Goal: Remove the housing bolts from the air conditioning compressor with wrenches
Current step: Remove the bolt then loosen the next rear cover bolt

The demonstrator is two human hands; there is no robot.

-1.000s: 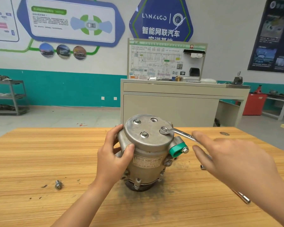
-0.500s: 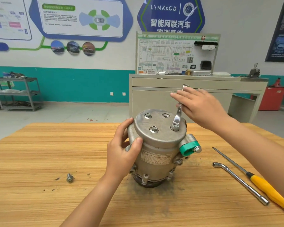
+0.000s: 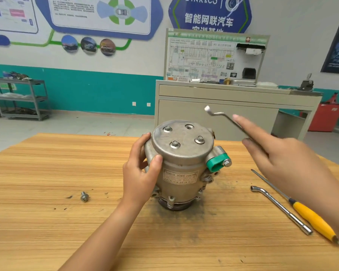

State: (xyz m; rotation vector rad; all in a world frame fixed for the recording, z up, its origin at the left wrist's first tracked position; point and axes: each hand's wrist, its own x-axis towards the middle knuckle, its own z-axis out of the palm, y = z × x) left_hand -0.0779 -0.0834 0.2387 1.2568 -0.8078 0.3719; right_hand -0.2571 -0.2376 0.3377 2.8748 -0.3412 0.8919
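My right hand [image 3: 282, 159] pinches the wrench [image 3: 223, 118] aloft, right of the compressor [image 3: 182, 159].
My left hand [image 3: 139, 173] grips its left edge, on the table [image 3: 47, 212].

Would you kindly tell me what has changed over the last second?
The right hand swung the wrench round on the front-right housing bolt, then lifted it off; it now holds it in the air. The left hand still grips the compressor; the loose bolt lies unmoved.

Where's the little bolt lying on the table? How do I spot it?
Start at the wooden table, then find the grey compressor standing on it. Left of the left hand gripping it, a small silver bolt lies alone on the wood. The other bolts stand in the compressor's lid.
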